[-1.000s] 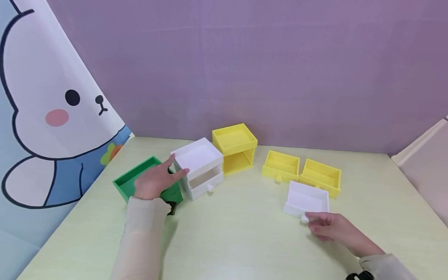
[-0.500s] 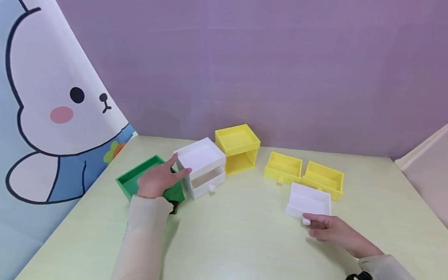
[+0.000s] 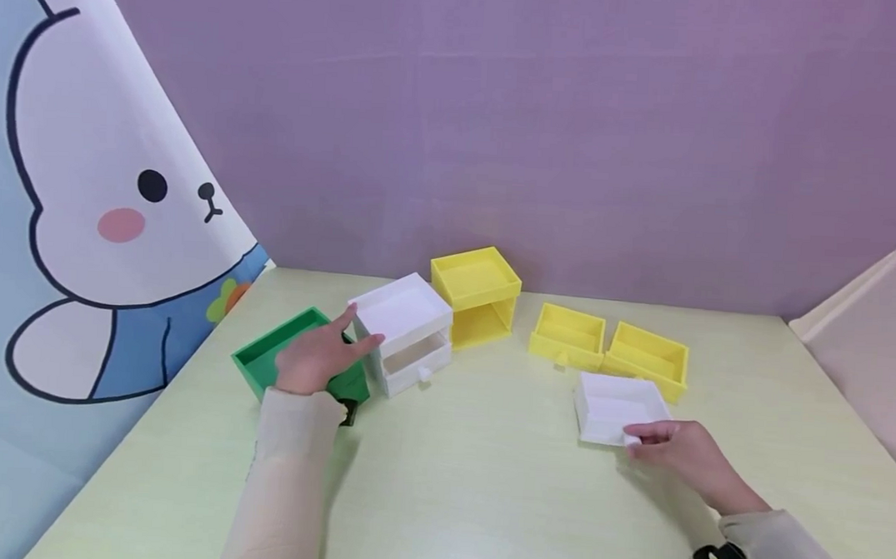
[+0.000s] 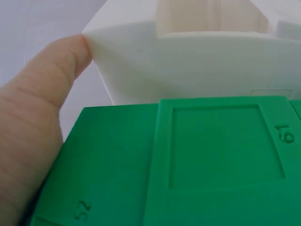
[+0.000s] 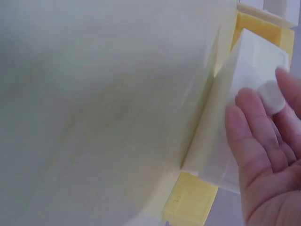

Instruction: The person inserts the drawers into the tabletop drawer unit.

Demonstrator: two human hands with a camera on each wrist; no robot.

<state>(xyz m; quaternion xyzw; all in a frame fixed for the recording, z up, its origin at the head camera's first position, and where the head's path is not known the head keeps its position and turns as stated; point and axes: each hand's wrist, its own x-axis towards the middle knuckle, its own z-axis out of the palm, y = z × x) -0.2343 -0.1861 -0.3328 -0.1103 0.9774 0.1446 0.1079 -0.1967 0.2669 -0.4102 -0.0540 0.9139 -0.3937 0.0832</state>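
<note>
My left hand (image 3: 313, 359) reaches over a green open-topped box (image 3: 264, 363), its spread fingers touching the near-left side of a small white drawer cabinet (image 3: 405, 309). In the left wrist view, the straight thumb (image 4: 70, 59) meets the cabinet's corner. The cabinet's upper slot is empty; a drawer with a round knob (image 3: 425, 375) fills the lower one. On the right, my right hand (image 3: 691, 457) pinches the knob (image 5: 271, 96) of an empty white drawer (image 3: 621, 394). A shadow shows along the drawer's lower edge in the right wrist view.
A yellow cabinet (image 3: 476, 279) with an open front stands behind the white one. Just beyond the white drawer, two empty yellow drawers (image 3: 566, 330) lie side by side. A purple cloth (image 3: 529, 133) hangs along the table's (image 3: 469, 480) back edge.
The right hand has closed its pinch on the drawer's knob, and the white drawer has shifted slightly right and tilted. The left hand and white cabinet hold still.
</note>
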